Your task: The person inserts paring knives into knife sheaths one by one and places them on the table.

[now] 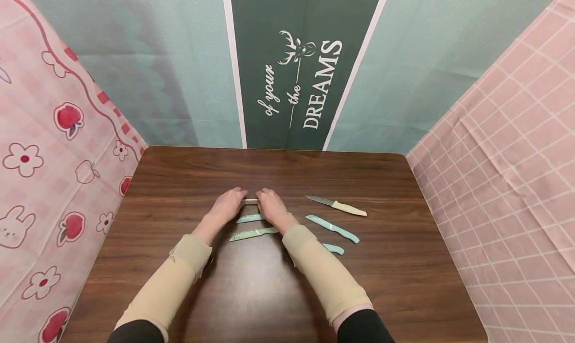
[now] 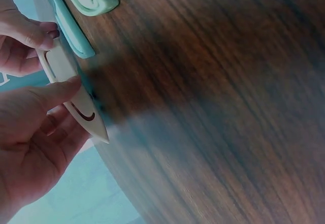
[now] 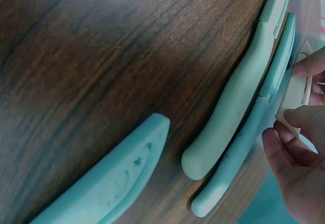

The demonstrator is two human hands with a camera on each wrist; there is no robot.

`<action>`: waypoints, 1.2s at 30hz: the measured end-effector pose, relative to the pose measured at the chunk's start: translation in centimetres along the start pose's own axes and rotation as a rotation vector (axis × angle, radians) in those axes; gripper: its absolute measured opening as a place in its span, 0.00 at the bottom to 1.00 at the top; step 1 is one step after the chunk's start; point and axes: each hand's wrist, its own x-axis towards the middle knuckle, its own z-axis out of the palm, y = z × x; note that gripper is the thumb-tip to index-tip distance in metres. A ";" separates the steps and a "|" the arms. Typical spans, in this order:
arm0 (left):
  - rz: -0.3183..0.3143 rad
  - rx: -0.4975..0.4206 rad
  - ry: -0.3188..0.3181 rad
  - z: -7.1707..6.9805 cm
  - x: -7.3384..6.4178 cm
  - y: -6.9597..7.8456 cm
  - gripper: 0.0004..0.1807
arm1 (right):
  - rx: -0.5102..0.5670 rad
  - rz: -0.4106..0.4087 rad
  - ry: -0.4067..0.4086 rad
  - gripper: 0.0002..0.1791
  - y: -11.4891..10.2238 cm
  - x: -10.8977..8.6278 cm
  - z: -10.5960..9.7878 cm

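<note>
Both hands hold a cream knife sheath [image 1: 250,201] toward the far side of the table. My left hand [image 1: 228,204] pinches the pointed end, thumb on its face in the left wrist view, where the tip [image 2: 97,127] sticks out past the fingers. At the other end, my right hand [image 1: 272,206] pinches the sheath [image 3: 293,94] between thumb and fingers. Just nearer lie a sheathed blue knife [image 1: 249,217] and a sheathed light green knife [image 1: 252,234], partly hidden by the right hand and wrist. To the right, a cream-handled knife [image 1: 349,209] lies with its blade bare.
Two more blue knives lie right of the right forearm: one sheathed knife [image 1: 333,227] in full view, another knife [image 1: 334,248] partly behind the sleeve. The brown wooden table [image 1: 395,283] meets curtains printed with fruit [image 1: 69,228], lettering [image 1: 314,93] and a pink grid [image 1: 507,158].
</note>
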 end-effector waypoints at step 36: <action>0.234 -0.228 0.264 -1.3 -3.2 2.9 0.22 | 0.378 -0.027 0.258 0.10 1.3 -5.3 -2.4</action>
